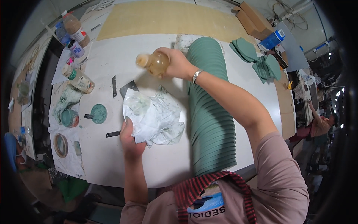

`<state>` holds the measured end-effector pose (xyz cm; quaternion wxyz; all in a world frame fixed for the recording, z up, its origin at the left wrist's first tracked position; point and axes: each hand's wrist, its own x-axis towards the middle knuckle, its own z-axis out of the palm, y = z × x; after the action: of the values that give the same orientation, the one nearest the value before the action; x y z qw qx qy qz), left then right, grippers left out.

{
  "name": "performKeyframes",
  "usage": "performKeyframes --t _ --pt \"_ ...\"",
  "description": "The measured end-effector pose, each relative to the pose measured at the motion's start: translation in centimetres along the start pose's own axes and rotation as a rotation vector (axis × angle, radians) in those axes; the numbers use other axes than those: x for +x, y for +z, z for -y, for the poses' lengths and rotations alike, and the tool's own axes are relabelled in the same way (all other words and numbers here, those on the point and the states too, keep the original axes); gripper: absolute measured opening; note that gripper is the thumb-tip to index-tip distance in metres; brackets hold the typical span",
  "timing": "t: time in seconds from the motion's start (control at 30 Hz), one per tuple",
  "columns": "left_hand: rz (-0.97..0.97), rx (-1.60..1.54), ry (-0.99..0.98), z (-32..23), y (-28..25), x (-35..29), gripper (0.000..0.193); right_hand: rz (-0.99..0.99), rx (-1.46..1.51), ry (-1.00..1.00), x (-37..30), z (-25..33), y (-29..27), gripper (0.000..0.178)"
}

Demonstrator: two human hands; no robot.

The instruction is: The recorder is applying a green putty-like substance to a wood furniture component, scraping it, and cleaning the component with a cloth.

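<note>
My left hand grips a crumpled white cloth by its lower left edge; the cloth is smeared with green and spread above the white table. In my right hand is a small clear bottle of yellowish liquid, tipped on its side with its pale top toward the left, above and beyond the cloth. Whether liquid comes out cannot be seen. Close to my right forearm runs a long row of overlapping green curved pieces. Just past the cloth lies a dark flat scraper.
Left of the cloth are a round dish of green paste, a narrow dark blade, a jar, a tape roll and a tilted bottle. More bottles stand far left. Green pieces and a blue bottle lie far right.
</note>
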<state>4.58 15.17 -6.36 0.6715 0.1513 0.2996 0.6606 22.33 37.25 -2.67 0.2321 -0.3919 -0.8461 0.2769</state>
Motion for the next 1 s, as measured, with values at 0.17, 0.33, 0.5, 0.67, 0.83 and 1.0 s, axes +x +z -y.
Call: performKeyframes --t 0.17,0.33,0.5,0.67,0.83,1.0 --pt "-0.015 0.129 -0.093 0.0 0.9 -0.4 0.053 -0.024 0.227 0.201 -0.6 -2.7 0.0 0.073" --pt "0.051 0.296 -0.198 1.0 2.6 -1.0 0.053 -0.19 0.093 0.135 -6.1 -2.2 -4.9 0.092" --pt "0.821 1.45 0.133 2.7 7.2 -2.7 0.067 -0.014 0.12 0.286 -25.2 0.5 -10.1 0.119" --pt "1.145 1.736 0.361 10.6 14.0 -2.0 0.064 0.032 0.309 0.53 -41.1 5.7 -4.0 0.137" --pt "1.087 1.901 0.318 8.0 11.6 -2.6 0.059 -0.262 0.577 0.677 -42.5 5.9 0.7 0.127" --pt "1.006 1.913 0.343 11.6 14.4 -3.6 0.061 -0.284 0.75 0.489 -42.4 3.9 2.1 0.127"
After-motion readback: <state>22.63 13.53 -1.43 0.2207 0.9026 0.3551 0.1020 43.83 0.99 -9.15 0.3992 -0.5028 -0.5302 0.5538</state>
